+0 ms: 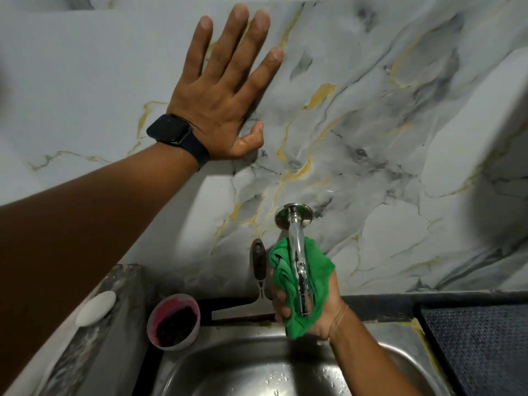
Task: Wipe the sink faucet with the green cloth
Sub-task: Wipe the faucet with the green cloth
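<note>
A chrome faucet [297,252] comes out of the marble wall above the steel sink [251,370] and curves down toward me. My right hand [328,312] holds the green cloth [317,270] bunched up under and around the spout, palm up, with the cloth touching the metal on both sides. The spout's tip lies over the cloth near my palm. My left hand [223,90] is pressed flat on the wall, fingers spread, up and to the left of the faucet. A black watch sits on that wrist.
A pink cup [174,321] with dark contents stands at the sink's back left corner. A squeegee [258,270] leans on the wall left of the faucet. A white soap bar [95,308] lies on the left ledge. A dark mat [480,347] covers the counter at right.
</note>
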The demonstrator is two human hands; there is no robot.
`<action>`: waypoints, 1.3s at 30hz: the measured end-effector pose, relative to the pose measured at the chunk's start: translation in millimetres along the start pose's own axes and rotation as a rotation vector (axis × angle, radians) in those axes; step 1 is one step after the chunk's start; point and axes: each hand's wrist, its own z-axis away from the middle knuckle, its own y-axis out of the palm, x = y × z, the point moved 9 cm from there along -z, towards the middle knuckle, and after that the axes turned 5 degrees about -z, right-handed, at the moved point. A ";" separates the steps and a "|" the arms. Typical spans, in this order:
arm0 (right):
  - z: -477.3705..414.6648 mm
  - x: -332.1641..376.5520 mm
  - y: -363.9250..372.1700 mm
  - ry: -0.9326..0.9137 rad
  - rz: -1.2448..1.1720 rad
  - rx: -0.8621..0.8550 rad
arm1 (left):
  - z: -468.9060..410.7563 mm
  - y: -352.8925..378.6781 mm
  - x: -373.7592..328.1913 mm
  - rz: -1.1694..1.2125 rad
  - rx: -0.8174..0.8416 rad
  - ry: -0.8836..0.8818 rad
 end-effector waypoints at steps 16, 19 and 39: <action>79.1 41.6 7.3 -0.665 0.806 -0.613 | -0.5 -0.8 1.1 0.014 0.017 -0.009; 95.1 34.9 24.9 -0.632 1.303 -0.985 | -0.4 -2.0 0.8 0.013 0.017 -0.012; -24.7 35.8 49.7 -0.077 0.011 0.161 | -0.2 -4.5 8.2 -0.024 0.015 -0.031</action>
